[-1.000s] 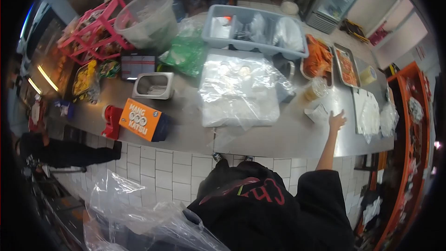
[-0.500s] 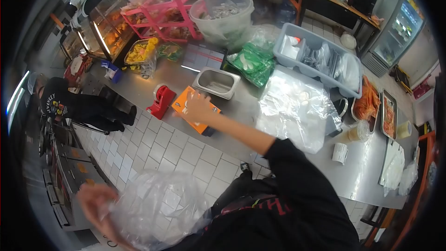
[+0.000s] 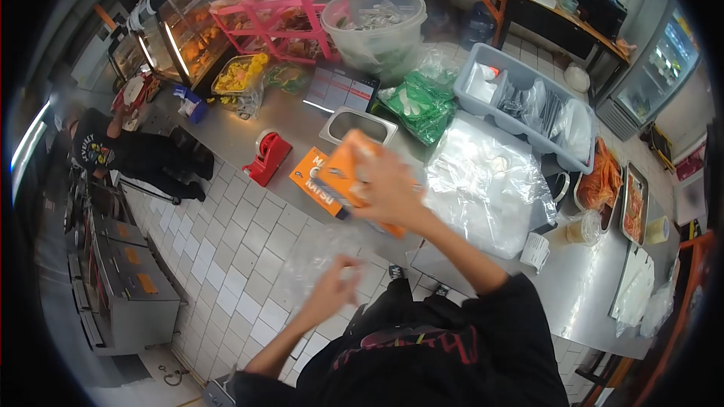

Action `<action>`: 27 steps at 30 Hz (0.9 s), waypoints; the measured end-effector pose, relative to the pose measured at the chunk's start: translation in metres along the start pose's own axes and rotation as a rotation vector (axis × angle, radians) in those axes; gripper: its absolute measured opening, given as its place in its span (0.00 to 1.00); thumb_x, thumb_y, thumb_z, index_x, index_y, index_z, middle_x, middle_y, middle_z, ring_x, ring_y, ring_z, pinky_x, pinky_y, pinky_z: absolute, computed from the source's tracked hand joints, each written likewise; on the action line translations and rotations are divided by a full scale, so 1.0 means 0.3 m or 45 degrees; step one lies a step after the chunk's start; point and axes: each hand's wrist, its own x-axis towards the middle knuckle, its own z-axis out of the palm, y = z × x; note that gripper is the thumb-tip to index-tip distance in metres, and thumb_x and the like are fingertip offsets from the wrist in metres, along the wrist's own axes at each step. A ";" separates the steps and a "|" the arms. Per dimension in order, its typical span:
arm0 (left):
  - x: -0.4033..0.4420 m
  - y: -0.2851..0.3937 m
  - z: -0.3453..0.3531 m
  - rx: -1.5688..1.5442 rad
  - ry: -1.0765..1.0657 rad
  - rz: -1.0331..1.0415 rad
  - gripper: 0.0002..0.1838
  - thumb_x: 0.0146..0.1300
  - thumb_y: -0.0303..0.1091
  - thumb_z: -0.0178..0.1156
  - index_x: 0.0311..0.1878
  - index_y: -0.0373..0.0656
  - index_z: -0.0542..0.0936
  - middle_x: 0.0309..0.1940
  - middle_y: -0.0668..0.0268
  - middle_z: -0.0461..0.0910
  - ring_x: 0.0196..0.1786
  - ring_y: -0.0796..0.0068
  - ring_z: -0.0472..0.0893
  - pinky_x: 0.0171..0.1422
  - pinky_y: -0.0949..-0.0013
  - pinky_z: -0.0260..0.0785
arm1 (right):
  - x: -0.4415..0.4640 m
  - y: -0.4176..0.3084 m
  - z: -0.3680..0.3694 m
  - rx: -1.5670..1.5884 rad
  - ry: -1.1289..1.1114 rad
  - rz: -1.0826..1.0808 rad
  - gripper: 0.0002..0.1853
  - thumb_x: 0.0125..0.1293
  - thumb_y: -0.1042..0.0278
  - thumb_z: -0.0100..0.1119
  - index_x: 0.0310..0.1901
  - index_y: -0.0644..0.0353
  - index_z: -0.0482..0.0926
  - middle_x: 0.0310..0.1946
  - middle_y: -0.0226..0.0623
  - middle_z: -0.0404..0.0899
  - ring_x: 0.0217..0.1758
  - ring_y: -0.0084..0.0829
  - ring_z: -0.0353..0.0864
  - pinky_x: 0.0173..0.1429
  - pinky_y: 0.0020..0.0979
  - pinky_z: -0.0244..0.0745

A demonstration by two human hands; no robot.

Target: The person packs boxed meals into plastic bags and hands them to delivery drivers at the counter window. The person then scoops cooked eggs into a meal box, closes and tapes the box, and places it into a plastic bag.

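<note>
My right hand (image 3: pixel 388 188) grips an orange box (image 3: pixel 351 158) from above, lifted over the front edge of the steel table (image 3: pixel 452 252) and tilted. Under and left of it, another orange box (image 3: pixel 315 187) with white lettering lies on the table. Below, my left hand (image 3: pixel 335 286) is closed on a clear plastic bag (image 3: pixel 309 260), which hangs blurred over the floor. A metal container (image 3: pixel 358 126) stands just behind the boxes. To their left is a red tape dispenser (image 3: pixel 268 158).
Flat clear bags (image 3: pixel 483 188) lie right of the boxes, before a grey divided bin (image 3: pixel 520 105). Behind stand a tablet (image 3: pixel 341 92), a green bag (image 3: pixel 418 108) and a round tub (image 3: pixel 375 34). A co-worker (image 3: pixel 136 151) stands at far left.
My right hand has gone from the table's right side to the boxes and lifted one. My left hand has moved inward and up with the clear bag.
</note>
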 end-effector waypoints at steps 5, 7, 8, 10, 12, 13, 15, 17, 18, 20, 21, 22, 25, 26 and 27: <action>0.154 0.182 0.360 -0.076 -0.501 0.121 0.15 0.68 0.42 0.43 0.49 0.40 0.61 0.35 0.57 0.74 0.17 0.78 0.73 0.21 0.79 0.62 | -0.322 0.067 -0.547 -0.295 0.171 0.208 0.54 0.31 0.64 0.70 0.65 0.53 0.54 0.57 0.51 0.57 0.60 0.52 0.57 0.62 0.48 0.53; 0.162 0.277 0.426 -0.190 -0.576 0.222 0.16 0.68 0.43 0.43 0.48 0.41 0.61 0.29 0.58 0.74 0.16 0.78 0.71 0.19 0.79 0.59 | -0.394 -0.019 -0.737 -0.530 0.183 0.302 0.51 0.33 0.65 0.69 0.64 0.56 0.56 0.60 0.52 0.55 0.63 0.52 0.55 0.64 0.47 0.51; 0.161 0.311 0.446 -0.372 -0.631 0.257 0.14 0.68 0.44 0.42 0.45 0.43 0.61 0.22 0.61 0.71 0.13 0.79 0.67 0.18 0.78 0.57 | -0.420 -0.071 -0.807 -0.655 0.157 0.337 0.48 0.36 0.65 0.68 0.64 0.59 0.56 0.62 0.53 0.54 0.65 0.52 0.54 0.65 0.47 0.50; 0.176 0.339 0.455 -0.562 -0.687 0.297 0.13 0.69 0.45 0.41 0.42 0.44 0.61 0.16 0.65 0.68 0.10 0.81 0.63 0.16 0.78 0.56 | -0.467 -0.167 -0.877 -0.610 0.309 0.327 0.51 0.31 0.65 0.71 0.64 0.54 0.58 0.61 0.54 0.53 0.64 0.54 0.53 0.64 0.48 0.51; 0.202 0.326 0.442 -0.952 -0.769 0.187 0.13 0.69 0.47 0.39 0.41 0.47 0.58 0.14 0.66 0.66 0.09 0.81 0.59 0.15 0.78 0.53 | -0.509 -0.216 -0.870 -0.560 0.465 0.310 0.54 0.26 0.66 0.74 0.63 0.50 0.59 0.60 0.56 0.53 0.64 0.55 0.52 0.64 0.50 0.52; 0.220 0.306 0.436 -1.115 -0.817 0.127 0.12 0.69 0.47 0.38 0.41 0.49 0.56 0.17 0.64 0.69 0.09 0.81 0.57 0.14 0.78 0.53 | -0.532 -0.237 -0.856 -0.416 0.456 0.190 0.53 0.28 0.62 0.75 0.63 0.53 0.58 0.61 0.54 0.53 0.65 0.53 0.53 0.64 0.49 0.53; 0.322 0.130 0.484 -0.606 -0.222 0.710 0.10 0.68 0.45 0.40 0.39 0.51 0.59 0.32 0.67 0.72 0.10 0.82 0.59 0.14 0.79 0.53 | -0.574 -0.224 -0.783 -0.079 0.299 0.143 0.54 0.24 0.58 0.77 0.61 0.51 0.60 0.61 0.54 0.52 0.65 0.55 0.52 0.62 0.52 0.53; 0.396 0.023 0.482 0.045 0.211 1.295 0.09 0.68 0.45 0.41 0.39 0.51 0.61 0.37 0.68 0.73 0.11 0.83 0.59 0.14 0.80 0.53 | -0.607 -0.059 -0.566 0.081 0.066 0.074 0.54 0.20 0.58 0.78 0.59 0.45 0.62 0.61 0.57 0.50 0.63 0.59 0.51 0.60 0.56 0.53; 0.404 0.014 0.442 -0.693 -0.007 0.595 0.09 0.67 0.44 0.42 0.43 0.51 0.63 0.39 0.68 0.73 0.16 0.84 0.65 0.16 0.81 0.56 | -0.624 0.036 -0.447 0.051 -0.029 -0.068 0.53 0.22 0.58 0.78 0.59 0.44 0.62 0.61 0.57 0.50 0.63 0.58 0.52 0.60 0.57 0.54; 0.428 -0.110 0.359 -1.363 -0.220 -0.176 0.10 0.67 0.43 0.43 0.46 0.51 0.65 0.41 0.68 0.72 0.20 0.84 0.70 0.17 0.82 0.58 | -0.688 0.164 -0.271 0.123 -0.173 0.055 0.52 0.26 0.56 0.76 0.61 0.40 0.61 0.60 0.58 0.52 0.61 0.57 0.55 0.60 0.56 0.54; 0.456 -0.265 0.319 -1.285 -0.413 0.017 0.12 0.67 0.42 0.44 0.49 0.50 0.64 0.48 0.67 0.69 0.27 0.83 0.73 0.17 0.84 0.59 | -0.700 0.171 -0.250 0.125 -0.173 0.054 0.52 0.26 0.56 0.76 0.61 0.40 0.61 0.60 0.58 0.52 0.61 0.57 0.55 0.60 0.56 0.54; 0.455 -0.292 0.315 -1.245 -0.507 0.113 0.13 0.66 0.41 0.45 0.51 0.50 0.64 0.52 0.66 0.67 0.30 0.83 0.75 0.17 0.84 0.60 | -0.709 0.176 -0.239 -0.093 -0.358 0.150 0.52 0.27 0.55 0.75 0.62 0.41 0.60 0.59 0.58 0.53 0.60 0.56 0.56 0.60 0.55 0.53; 0.358 -0.185 0.359 -0.726 -0.554 0.397 0.11 0.65 0.40 0.48 0.47 0.47 0.67 0.57 0.63 0.64 0.46 0.76 0.74 0.33 0.76 0.66 | -0.743 0.177 -0.234 -0.380 -0.706 0.264 0.51 0.32 0.54 0.72 0.64 0.43 0.58 0.58 0.57 0.55 0.59 0.55 0.57 0.61 0.53 0.53; 0.315 -0.111 0.393 -0.496 -0.538 0.589 0.10 0.64 0.39 0.49 0.44 0.45 0.69 0.58 0.61 0.63 0.52 0.73 0.72 0.41 0.71 0.67 | -0.759 0.174 -0.232 -0.455 -0.854 0.284 0.49 0.36 0.54 0.70 0.64 0.46 0.57 0.58 0.56 0.55 0.59 0.55 0.57 0.61 0.52 0.52; 0.293 -0.005 0.444 -0.255 -0.582 0.985 0.09 0.63 0.39 0.51 0.40 0.44 0.70 0.58 0.59 0.62 0.55 0.71 0.69 0.52 0.65 0.65 | -0.813 0.197 -0.172 -0.455 -0.852 0.289 0.49 0.36 0.54 0.70 0.64 0.46 0.57 0.58 0.56 0.55 0.59 0.55 0.57 0.61 0.52 0.52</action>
